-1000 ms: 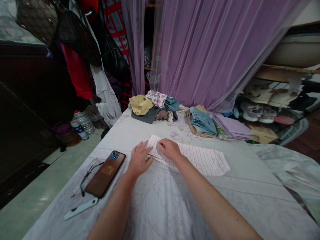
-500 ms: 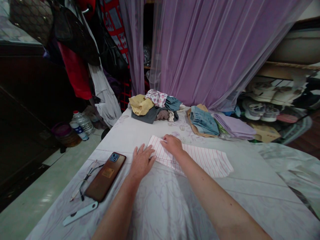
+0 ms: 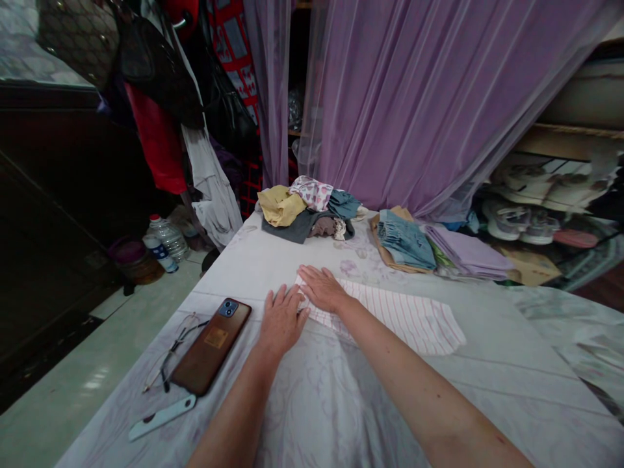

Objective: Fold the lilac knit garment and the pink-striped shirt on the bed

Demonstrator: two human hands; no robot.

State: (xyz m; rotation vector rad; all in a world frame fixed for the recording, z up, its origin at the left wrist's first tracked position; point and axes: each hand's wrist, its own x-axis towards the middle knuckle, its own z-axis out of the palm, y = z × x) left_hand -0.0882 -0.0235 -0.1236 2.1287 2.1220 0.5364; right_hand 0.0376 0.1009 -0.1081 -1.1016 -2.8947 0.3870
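Note:
A white garment with pink stripes (image 3: 400,315) lies folded into a long flat strip on the bed. My right hand (image 3: 322,288) rests flat on its left end, fingers stretched out. Beside it my left hand (image 3: 283,318) lies palm down with fingers spread, its fingertips at the garment's left edge. Part of the cloth is hidden under the right hand and forearm. Which kind of garment it is I cannot tell.
At the bed's far edge lies a loose heap of clothes (image 3: 287,227); right of it are folded jeans (image 3: 404,240) and a lilac cloth (image 3: 470,250). A phone (image 3: 212,348), glasses (image 3: 170,351) and a pale blue folded tool (image 3: 162,417) lie left. Purple curtains (image 3: 390,97) hang behind.
My right hand has gone from bent fingers on the striped cloth to lying flat, further toward its left end. My left hand stays beside it. The camera view has shifted slightly.

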